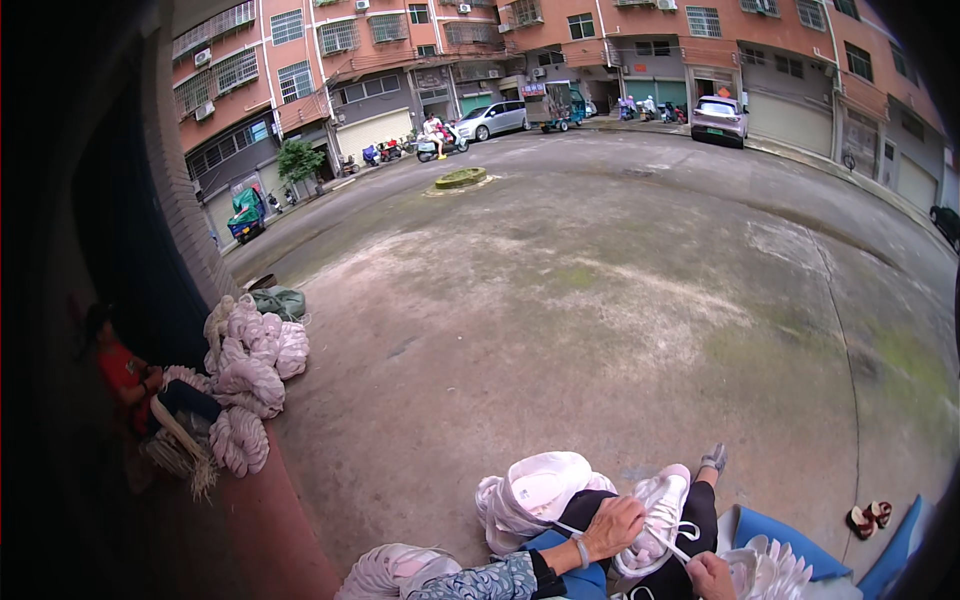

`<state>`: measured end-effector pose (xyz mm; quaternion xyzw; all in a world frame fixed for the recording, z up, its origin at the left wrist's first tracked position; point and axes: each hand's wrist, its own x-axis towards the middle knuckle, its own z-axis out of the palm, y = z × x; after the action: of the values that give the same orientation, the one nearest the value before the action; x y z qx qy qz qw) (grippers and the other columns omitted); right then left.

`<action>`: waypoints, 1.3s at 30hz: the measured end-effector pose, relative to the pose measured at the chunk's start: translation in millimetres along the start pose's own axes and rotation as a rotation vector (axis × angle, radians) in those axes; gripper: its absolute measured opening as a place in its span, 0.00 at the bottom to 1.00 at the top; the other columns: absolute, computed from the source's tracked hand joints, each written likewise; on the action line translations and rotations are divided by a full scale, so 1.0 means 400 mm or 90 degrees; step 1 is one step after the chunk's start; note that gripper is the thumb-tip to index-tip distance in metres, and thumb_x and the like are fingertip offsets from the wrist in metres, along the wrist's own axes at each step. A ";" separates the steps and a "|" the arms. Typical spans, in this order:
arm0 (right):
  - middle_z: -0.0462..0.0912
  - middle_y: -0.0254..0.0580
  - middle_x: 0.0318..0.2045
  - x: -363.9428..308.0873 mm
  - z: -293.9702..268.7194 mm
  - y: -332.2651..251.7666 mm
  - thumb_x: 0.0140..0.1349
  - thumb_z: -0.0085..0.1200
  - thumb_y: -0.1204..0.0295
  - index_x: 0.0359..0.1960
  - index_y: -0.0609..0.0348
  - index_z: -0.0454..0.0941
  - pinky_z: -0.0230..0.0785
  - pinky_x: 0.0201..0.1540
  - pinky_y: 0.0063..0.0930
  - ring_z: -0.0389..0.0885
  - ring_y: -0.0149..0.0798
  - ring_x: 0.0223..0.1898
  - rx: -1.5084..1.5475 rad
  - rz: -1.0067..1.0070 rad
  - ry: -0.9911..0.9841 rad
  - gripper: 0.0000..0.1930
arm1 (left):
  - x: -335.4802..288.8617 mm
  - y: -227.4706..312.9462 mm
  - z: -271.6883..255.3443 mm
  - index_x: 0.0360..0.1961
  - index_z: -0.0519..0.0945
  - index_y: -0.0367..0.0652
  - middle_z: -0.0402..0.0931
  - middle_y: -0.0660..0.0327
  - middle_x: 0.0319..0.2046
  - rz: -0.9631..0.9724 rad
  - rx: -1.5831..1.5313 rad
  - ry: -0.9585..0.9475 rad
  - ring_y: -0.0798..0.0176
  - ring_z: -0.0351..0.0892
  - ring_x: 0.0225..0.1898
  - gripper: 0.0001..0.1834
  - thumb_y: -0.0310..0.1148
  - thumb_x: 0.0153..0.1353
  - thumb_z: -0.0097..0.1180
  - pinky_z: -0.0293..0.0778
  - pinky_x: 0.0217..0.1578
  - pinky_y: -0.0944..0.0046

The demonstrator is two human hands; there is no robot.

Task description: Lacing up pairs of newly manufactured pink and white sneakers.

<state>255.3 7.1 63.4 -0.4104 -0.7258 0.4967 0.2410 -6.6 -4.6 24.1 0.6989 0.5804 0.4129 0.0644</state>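
A white and pale pink sneaker [657, 515] rests on my lap over dark trousers, its toe pointing away from me. My left hand [612, 528] is closed at the sneaker's left side, fingers pinched at the lacing, with a white lace end showing beside it. A white shoelace [680, 548] runs taut from the shoe to my right hand [711, 576], whose fingers are closed on it. Left of my lap lies a bundle of pinkish shoe uppers [545, 485]; another bundle [395, 572] sits by my left forearm. More white shoe pieces [770, 568] lie beyond my right hand.
Blue sheeting [790, 545] lies at my right, near a pair of dark sandals [868, 520]. At left, a seated person in red [125, 375] is beside heaped shoe bundles [250, 365]. Across the concrete yard stand parked cars [718, 118], a scooter rider [440, 138] and buildings.
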 end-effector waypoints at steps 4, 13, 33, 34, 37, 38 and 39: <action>0.72 0.29 0.22 -0.015 -0.017 -0.058 0.59 0.54 0.73 0.34 0.60 0.74 0.60 0.27 0.21 0.67 0.24 0.26 0.078 0.122 -0.038 0.04 | 0.022 0.028 -0.015 0.34 0.74 0.44 0.73 0.58 0.29 0.015 0.082 -0.018 0.55 0.74 0.34 0.06 0.34 0.59 0.54 0.62 0.40 0.55; 0.72 0.43 0.25 -0.014 -0.023 -0.097 0.70 0.35 0.68 0.34 0.63 0.75 0.63 0.34 0.31 0.69 0.37 0.28 0.018 -0.054 0.071 0.16 | 0.029 0.025 -0.023 0.31 0.79 0.47 0.75 0.58 0.24 -0.044 0.120 -0.152 0.57 0.73 0.34 0.12 0.43 0.59 0.55 0.58 0.41 0.53; 0.75 0.49 0.26 -0.015 -0.019 -0.188 0.69 0.33 0.67 0.33 0.64 0.75 0.65 0.32 0.32 0.73 0.44 0.27 0.028 -0.062 -0.003 0.17 | 0.047 0.041 0.049 0.24 0.76 0.45 0.76 0.58 0.25 0.019 0.051 -0.191 0.52 0.72 0.34 0.13 0.41 0.61 0.52 0.62 0.38 0.51; 0.74 0.49 0.24 -0.016 -0.018 -0.180 0.68 0.33 0.68 0.33 0.64 0.75 0.64 0.32 0.32 0.72 0.43 0.26 0.029 -0.094 0.016 0.17 | 0.047 0.042 0.047 0.24 0.76 0.45 0.75 0.58 0.25 0.045 0.051 -0.186 0.52 0.72 0.34 0.13 0.41 0.61 0.52 0.62 0.38 0.51; 0.73 0.48 0.24 -0.019 -0.022 -0.161 0.67 0.33 0.70 0.31 0.64 0.74 0.64 0.32 0.32 0.71 0.44 0.26 0.031 -0.118 0.038 0.16 | 0.046 0.040 0.040 0.25 0.75 0.45 0.75 0.57 0.26 0.058 0.040 -0.209 0.51 0.72 0.35 0.12 0.40 0.61 0.51 0.61 0.39 0.51; 0.73 0.48 0.24 -0.020 -0.021 -0.159 0.67 0.33 0.70 0.31 0.64 0.74 0.64 0.32 0.32 0.71 0.44 0.26 0.032 -0.118 0.036 0.16 | 0.046 0.040 0.038 0.25 0.75 0.45 0.75 0.57 0.26 0.056 0.040 -0.208 0.51 0.72 0.35 0.12 0.40 0.61 0.51 0.61 0.39 0.51; 0.73 0.48 0.25 -0.021 -0.020 -0.157 0.67 0.33 0.70 0.31 0.64 0.74 0.64 0.33 0.32 0.71 0.44 0.26 0.030 -0.121 0.040 0.16 | 0.048 0.040 0.038 0.25 0.75 0.45 0.74 0.57 0.26 0.053 0.034 -0.216 0.51 0.71 0.35 0.12 0.40 0.61 0.51 0.61 0.39 0.51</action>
<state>243.5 -6.3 124.6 -0.3490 -0.7418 0.4755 0.3192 15.4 12.8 32.8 0.7836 0.5423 0.2758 0.1257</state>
